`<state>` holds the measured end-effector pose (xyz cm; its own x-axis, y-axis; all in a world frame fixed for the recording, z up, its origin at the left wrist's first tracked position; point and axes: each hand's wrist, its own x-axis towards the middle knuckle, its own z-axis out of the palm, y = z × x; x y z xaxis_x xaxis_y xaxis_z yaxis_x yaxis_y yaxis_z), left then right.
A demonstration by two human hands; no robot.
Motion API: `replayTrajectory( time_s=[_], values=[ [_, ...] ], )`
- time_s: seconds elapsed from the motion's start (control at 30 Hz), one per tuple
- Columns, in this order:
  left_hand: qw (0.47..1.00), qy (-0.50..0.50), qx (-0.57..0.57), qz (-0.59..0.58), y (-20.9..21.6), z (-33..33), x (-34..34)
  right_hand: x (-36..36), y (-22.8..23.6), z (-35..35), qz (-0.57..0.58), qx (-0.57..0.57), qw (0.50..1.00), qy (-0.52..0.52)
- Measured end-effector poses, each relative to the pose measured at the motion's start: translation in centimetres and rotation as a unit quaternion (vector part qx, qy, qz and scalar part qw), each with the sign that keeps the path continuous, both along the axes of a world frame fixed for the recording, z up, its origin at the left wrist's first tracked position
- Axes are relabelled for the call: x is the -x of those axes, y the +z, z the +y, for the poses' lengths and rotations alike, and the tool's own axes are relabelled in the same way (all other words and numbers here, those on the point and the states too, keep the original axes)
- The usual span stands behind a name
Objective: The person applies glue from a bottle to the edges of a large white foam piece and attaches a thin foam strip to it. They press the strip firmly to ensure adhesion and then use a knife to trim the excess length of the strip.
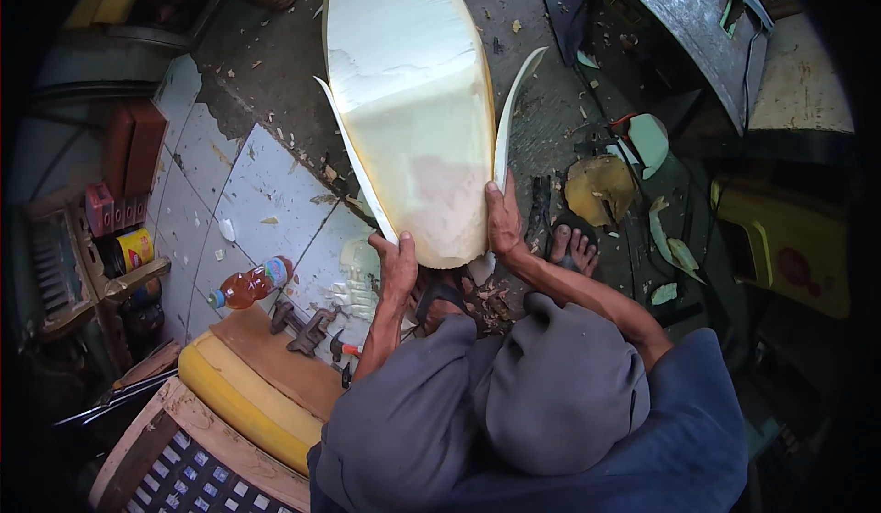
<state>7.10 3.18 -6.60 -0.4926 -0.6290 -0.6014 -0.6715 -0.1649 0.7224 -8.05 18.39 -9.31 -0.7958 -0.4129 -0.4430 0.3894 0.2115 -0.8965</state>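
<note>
A long cream foam pad (413, 128), rounded at its near end and shaped like a motorcycle seat, stretches away in front of me. Its near part has a pinkish stain. Thin pale side flaps stand off it, a left flap (353, 160) and a right flap (510, 114). My left hand (396, 265) is closed on the pad's near left edge, thumb on top by the end of the left flap. Higher on the right side, my right hand (504, 221) grips the edge where the right flap meets the pad. Both hands' fingers are partly hidden beneath the foam.
A bottle of reddish-brown liquid (250, 283) lies on the white floor tiles (252, 187), near a rusty metal clamp (313, 331). At lower left is a yellow cushion (248, 389). Foam scraps (674, 244) litter the right side, below a bent metal panel (702, 31).
</note>
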Motion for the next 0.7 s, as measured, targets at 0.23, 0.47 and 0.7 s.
replayTrajectory(
  time_s=[0.23,0.47,0.7],
  values=[
    [0.947,0.102,-0.243,0.183,1.2,1.4,2.0,5.8,0.4,3.6,-0.129,0.075,0.988,-0.035],
    [0.977,0.093,-0.044,0.185,-1.3,3.8,4.1,5.0,-0.3,5.3,-0.100,0.084,0.991,-0.037],
    [0.774,-0.252,0.547,0.194,1.4,3.4,7.9,5.2,-0.3,4.8,-0.228,0.209,0.947,-0.087]
  ],
)
